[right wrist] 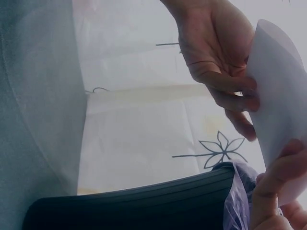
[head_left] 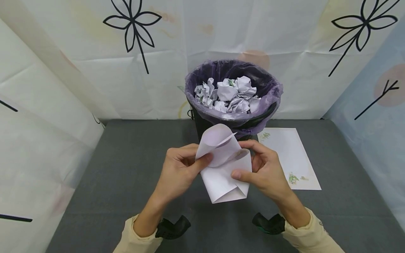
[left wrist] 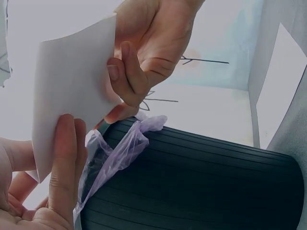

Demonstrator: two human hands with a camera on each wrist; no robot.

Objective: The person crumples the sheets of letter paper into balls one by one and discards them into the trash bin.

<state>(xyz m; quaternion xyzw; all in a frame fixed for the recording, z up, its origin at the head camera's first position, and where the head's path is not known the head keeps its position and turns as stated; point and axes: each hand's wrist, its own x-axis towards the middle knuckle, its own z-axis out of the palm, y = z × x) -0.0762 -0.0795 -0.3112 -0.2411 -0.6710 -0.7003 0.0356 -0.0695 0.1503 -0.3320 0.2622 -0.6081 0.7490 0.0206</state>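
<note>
Between both hands is a folded, curled sheet of white paper (head_left: 226,179), held up in front of the bin. My left hand (head_left: 181,168) pinches its left edge, thumb on the near face and fingers behind. On the other side my right hand (head_left: 264,168) grips the right edge, thumb pressed on the front. The left wrist view shows fingers (left wrist: 66,158) lying along the back of the paper (left wrist: 72,76). In the right wrist view the paper (right wrist: 278,91) stands between the two hands.
A black bin (head_left: 202,123) with a purple plastic liner (head_left: 269,102) stands at the back, holding several crumpled paper balls (head_left: 227,91). A flat sheet with small green drawings (head_left: 292,158) lies on the dark table (head_left: 133,182) at right. Patterned white cloth (head_left: 158,88) hangs behind.
</note>
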